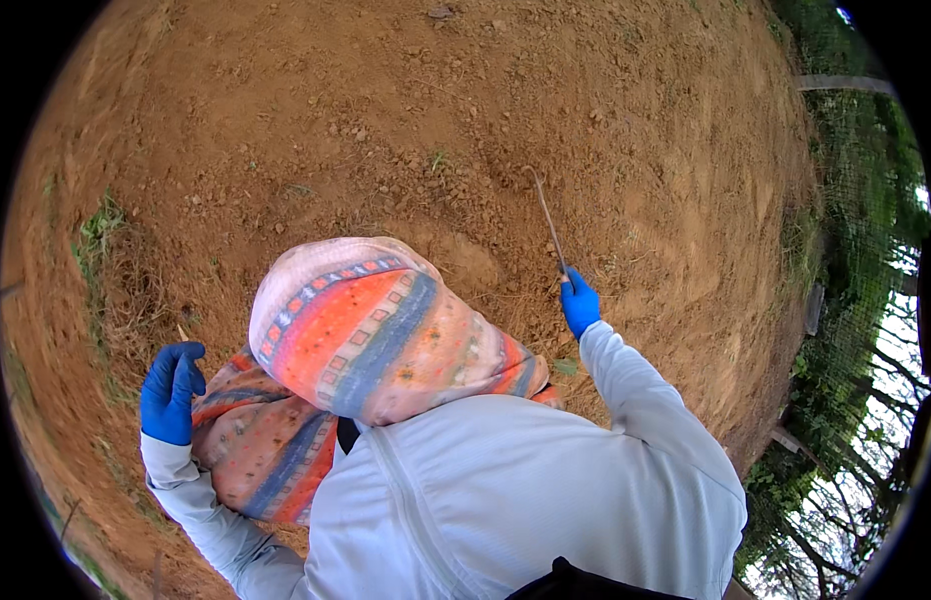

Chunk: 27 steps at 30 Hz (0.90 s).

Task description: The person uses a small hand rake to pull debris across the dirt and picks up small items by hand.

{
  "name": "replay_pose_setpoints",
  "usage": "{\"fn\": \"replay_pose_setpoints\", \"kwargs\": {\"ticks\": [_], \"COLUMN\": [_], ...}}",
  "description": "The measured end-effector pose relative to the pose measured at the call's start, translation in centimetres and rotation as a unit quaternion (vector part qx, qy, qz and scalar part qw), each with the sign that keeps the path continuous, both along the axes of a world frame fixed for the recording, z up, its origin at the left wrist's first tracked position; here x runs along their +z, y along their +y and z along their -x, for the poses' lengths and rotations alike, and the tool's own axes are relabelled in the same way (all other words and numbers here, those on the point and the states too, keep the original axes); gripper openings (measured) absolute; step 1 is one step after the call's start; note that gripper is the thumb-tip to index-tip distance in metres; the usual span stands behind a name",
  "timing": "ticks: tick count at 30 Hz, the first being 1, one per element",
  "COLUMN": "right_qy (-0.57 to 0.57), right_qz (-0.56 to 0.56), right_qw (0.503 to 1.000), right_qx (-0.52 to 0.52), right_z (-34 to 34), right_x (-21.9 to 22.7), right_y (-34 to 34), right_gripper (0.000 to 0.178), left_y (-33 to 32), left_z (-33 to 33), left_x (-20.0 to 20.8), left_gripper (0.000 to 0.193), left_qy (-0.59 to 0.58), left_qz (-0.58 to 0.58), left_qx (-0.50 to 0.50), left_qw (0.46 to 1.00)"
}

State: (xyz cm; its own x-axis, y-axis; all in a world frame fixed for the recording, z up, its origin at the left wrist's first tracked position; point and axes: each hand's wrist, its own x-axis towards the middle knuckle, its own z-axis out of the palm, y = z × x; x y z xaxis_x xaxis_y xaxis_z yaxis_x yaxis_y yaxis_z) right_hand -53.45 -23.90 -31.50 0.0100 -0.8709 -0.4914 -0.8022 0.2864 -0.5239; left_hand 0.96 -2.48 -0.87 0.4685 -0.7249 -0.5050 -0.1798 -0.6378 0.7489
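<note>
My right hand (580, 302), in a blue glove, is closed around the short handle of a sickle (548, 222). Its thin, slightly curved blade points away from me over the bare soil, with a small hook at the tip. To the left, my gloved left hand (172, 393) is raised beside my knee with its fingers curled in. A small straw-coloured tip (182, 332) shows just past those fingers; whether it is held or lies on the ground behind is hard to see. Patterned orange, pink and blue cloth (375, 330) covers my bent legs between both hands.
Loose reddish-brown soil (385, 130) with small clods spreads ahead. A heap of dry grass and green weeds (110, 250) lies at the left. Along the right runs a mesh fence (845, 220) with greenery behind. A small green leaf (565, 367) is near my right forearm.
</note>
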Motion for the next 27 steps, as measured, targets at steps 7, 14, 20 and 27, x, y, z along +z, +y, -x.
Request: {"fn": "replay_pose_setpoints", "kwargs": {"ticks": [7,14,20,27], "right_qy": [-0.013,-0.034,-0.243,-0.098], "right_qz": [-0.078,0.028,0.019,0.047], "right_qw": [0.997,0.998,0.969,0.991], "right_qx": [-0.017,0.051,-0.041,0.077], "right_z": [6.3,-12.3,-31.3,-38.1], "right_x": [5.6,0.0,0.6,0.5], "right_y": [9.5,-7.3,-26.5,-40.7], "right_gripper": [0.036,0.037,0.035,0.026], "left_y": [0.2,-0.2,2.3,2.6], "left_z": [-1.5,-0.7,-1.1,-1.6], "left_x": [-0.4,0.3,0.2,-0.3], "left_gripper": [0.029,0.022,0.022,0.023], "left_qy": [-0.009,0.009,0.020,0.044], "left_qz": [-0.025,-0.023,-0.030,-0.040], "left_qx": [-0.036,0.014,0.093,0.113], "left_qw": [0.999,1.000,0.995,0.992]}}
